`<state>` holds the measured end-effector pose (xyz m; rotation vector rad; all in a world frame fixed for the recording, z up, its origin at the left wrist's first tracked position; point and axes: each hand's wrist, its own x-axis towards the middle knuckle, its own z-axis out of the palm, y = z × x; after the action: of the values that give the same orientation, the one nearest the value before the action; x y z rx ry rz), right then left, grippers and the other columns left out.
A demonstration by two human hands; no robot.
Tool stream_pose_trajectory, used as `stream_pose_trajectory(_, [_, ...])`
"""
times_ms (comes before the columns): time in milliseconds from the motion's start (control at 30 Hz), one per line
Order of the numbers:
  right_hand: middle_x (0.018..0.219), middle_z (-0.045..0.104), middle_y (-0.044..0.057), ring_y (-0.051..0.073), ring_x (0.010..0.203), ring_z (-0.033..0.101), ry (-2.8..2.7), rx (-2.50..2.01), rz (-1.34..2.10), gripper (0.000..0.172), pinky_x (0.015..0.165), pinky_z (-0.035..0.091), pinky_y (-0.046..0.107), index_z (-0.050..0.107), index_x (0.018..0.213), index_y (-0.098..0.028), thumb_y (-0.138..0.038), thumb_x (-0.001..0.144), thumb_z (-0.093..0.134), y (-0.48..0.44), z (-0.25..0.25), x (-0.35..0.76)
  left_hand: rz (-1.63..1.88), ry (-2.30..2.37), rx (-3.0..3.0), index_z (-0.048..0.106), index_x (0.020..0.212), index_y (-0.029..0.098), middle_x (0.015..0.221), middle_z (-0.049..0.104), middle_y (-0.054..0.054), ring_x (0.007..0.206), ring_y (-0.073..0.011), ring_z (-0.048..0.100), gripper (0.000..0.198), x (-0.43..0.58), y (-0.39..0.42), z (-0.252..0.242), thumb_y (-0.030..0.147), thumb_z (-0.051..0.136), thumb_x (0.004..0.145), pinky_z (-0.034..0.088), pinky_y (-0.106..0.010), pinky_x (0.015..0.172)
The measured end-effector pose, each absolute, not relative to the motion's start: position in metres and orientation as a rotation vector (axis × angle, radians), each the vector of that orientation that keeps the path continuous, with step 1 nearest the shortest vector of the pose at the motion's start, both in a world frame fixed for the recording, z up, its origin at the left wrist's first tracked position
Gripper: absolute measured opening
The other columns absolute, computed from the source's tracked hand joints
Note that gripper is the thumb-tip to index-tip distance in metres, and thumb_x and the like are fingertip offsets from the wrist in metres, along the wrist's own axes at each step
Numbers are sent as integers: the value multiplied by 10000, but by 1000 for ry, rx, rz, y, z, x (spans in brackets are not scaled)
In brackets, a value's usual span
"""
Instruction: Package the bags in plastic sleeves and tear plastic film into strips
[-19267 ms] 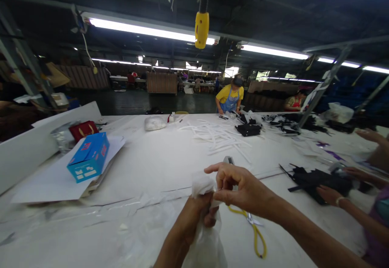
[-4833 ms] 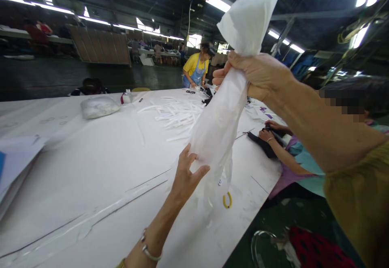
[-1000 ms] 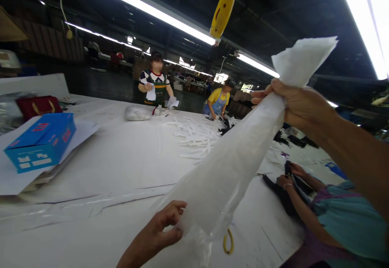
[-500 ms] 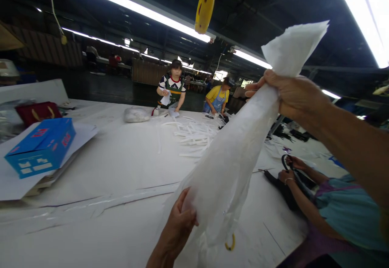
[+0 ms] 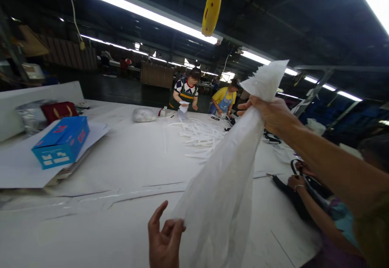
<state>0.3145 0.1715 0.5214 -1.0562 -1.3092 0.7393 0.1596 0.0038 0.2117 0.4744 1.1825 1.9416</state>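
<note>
A long, translucent white plastic bag (image 5: pixel 225 170) hangs slantwise in front of me, over the white table. My right hand (image 5: pixel 269 112) is closed round its gathered neck, and layered, jagged edges of the plastic fan out above the fist. Lower down, my left hand (image 5: pixel 165 235) pinches the bag's left edge between thumb and finger, with the index finger raised. The bag's lower end runs out of the picture.
On the white table (image 5: pixel 127 150) lie a blue box (image 5: pixel 62 142) on stacked sheets, a clear plastic bundle (image 5: pixel 144 114) and many white strips (image 5: pixel 203 136). Co-workers stand across it; another person's arm (image 5: pixel 316 215) handles black material at right. A yellow control (image 5: pixel 212 14) hangs overhead.
My right hand and the bag's neck have moved down and left in the picture. The left hand has shifted left and lower, from gripping the side to pinching the edge. The view has turned slightly.
</note>
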Motion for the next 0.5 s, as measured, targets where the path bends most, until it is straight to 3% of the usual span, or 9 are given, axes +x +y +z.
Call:
stream_pose_trajectory(133, [733, 710, 149, 186, 534, 669, -1329, -1029, 741, 258, 523, 561, 319, 621, 600, -103, -157, 850, 586, 173, 524, 312, 2151, 1499, 1069, 584, 1146, 270, 1361, 479, -93, 853, -148, 631, 373, 144, -5, 214, 272, 679, 785, 564, -298, 769])
stream_pose_trajectory(233, [777, 718, 177, 163, 545, 669, -1327, -1008, 757, 242, 552, 542, 300, 613, 597, -96, -152, 832, 605, 178, 524, 310, 2135, 1653, 1354, 635, 1093, 287, 1282, 551, -76, 964, -194, 625, 264, 133, -9, 215, 268, 620, 831, 550, -337, 844])
stream_pose_trajectory(300, [759, 716, 187, 157, 552, 672, -1325, -990, 783, 235, 558, 517, 293, 610, 592, -91, -149, 819, 616, 185, 521, 310, 2037, 1630, 1266, 619, 1128, 291, 1203, 599, -66, 881, -175, 639, 302, 126, -6, 216, 335, 617, 829, 558, -318, 821])
stream_pose_trajectory(400, [724, 718, 170, 135, 544, 670, -1310, -944, 841, 236, 555, 477, 282, 611, 589, -84, -154, 814, 612, 190, 519, 310, 1804, 1477, 938, 550, 1215, 256, 1071, 648, -53, 744, -154, 641, 513, 118, 3, 217, 470, 655, 760, 579, -291, 738])
stream_pose_trajectory(500, [621, 704, 111, 95, 473, 641, -1306, -901, 969, 275, 529, 453, 243, 606, 570, -89, -128, 837, 552, 182, 521, 313, 1557, 1394, 899, 602, 1149, 263, 882, 686, -8, 807, -225, 667, 569, 116, 11, 218, 545, 694, 663, 595, -330, 712])
